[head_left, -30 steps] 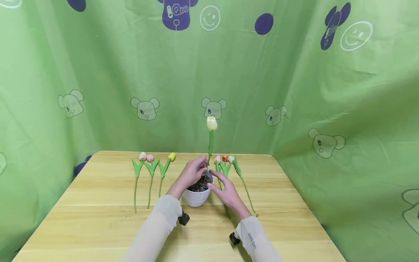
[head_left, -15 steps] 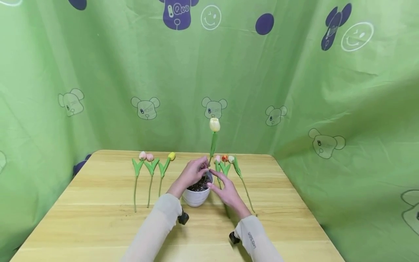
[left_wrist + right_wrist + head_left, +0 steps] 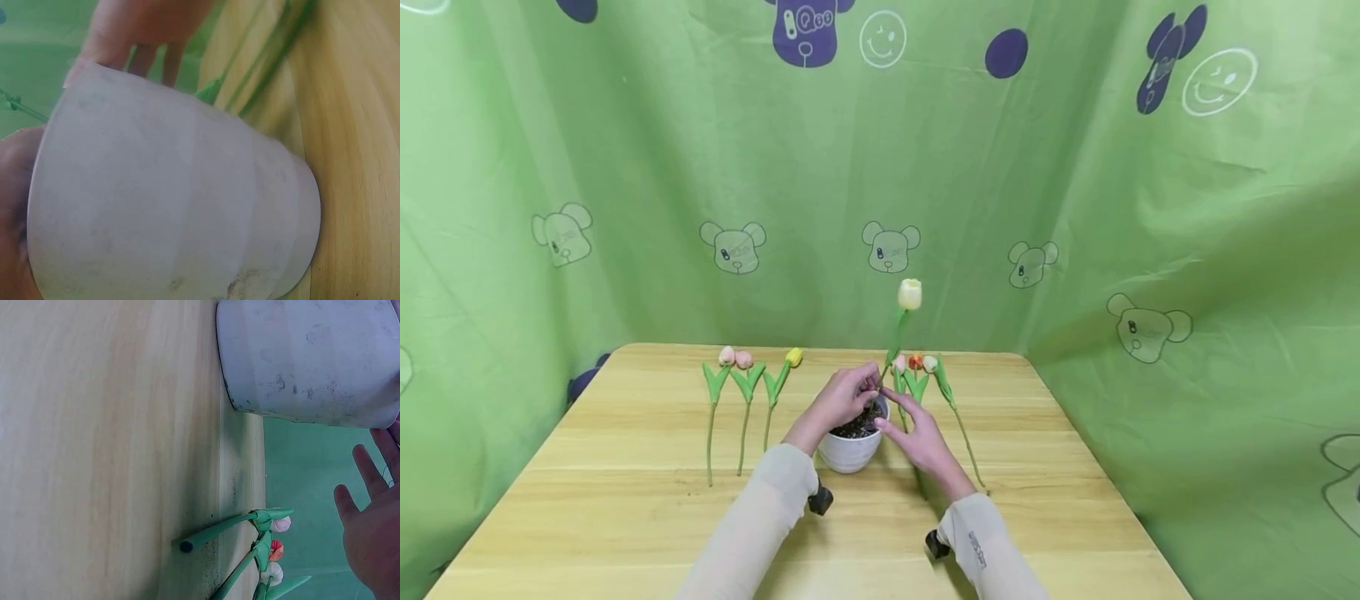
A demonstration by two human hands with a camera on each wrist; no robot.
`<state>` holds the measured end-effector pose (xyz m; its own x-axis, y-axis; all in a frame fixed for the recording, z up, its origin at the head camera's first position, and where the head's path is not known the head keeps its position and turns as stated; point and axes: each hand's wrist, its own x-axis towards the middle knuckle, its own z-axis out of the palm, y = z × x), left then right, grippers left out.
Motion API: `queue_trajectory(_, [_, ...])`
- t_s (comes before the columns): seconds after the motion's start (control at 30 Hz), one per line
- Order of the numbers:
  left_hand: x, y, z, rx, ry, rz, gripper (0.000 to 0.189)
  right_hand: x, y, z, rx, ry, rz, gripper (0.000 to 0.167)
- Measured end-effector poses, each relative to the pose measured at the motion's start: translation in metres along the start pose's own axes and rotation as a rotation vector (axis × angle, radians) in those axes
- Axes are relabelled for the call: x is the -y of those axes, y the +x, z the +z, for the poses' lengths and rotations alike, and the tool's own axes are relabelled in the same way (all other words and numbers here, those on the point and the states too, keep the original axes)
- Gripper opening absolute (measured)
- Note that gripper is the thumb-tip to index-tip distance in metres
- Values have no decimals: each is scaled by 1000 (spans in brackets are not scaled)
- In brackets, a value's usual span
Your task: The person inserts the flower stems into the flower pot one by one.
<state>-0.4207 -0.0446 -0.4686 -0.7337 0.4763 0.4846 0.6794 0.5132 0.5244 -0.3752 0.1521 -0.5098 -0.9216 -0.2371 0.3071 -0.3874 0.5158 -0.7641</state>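
Observation:
A cream artificial tulip [image 3: 910, 294] leans right above a white ridged pot [image 3: 850, 456] with dark soil [image 3: 854, 427]. My left hand [image 3: 842, 396] pinches its stem low, just over the soil; the stem's lower end is mostly hidden by the fingers. At the pot's right side is my right hand [image 3: 927, 446], thumb at the rim and index finger reaching toward the stem. The right wrist view shows the other fingers of this hand [image 3: 378, 534] extended past the rim. The pot [image 3: 150, 181] fills much of the left wrist view, upright on the table.
Left of the pot lie two pink tulips [image 3: 743, 361] and a yellow one [image 3: 793, 358] on the wooden table [image 3: 625, 467]. Right of it lie a pink, a red [image 3: 915, 362] and a white tulip [image 3: 930, 364]. A green printed curtain [image 3: 805, 167] encloses the table.
The cream tulip's bloom has tipped to the right and slightly lower, while my left hand keeps its pinch on the stem. The right hand and the pot look unmoved.

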Motion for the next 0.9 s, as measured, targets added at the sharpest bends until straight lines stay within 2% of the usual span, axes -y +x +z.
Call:
queue_trajectory(0.6, [-3,-1,3,31,-18,-59,13,-3,-2,-2,7,30,-6,64])
queue_trajectory(0.73, [-3,-1,4,0,4,-64,11,-5,-2,-1,2,37,-17,64])
queue_trajectory(0.9, [-2,-2,2,-24,3,-108,12,-4,1,1,-4,36,-37,64])
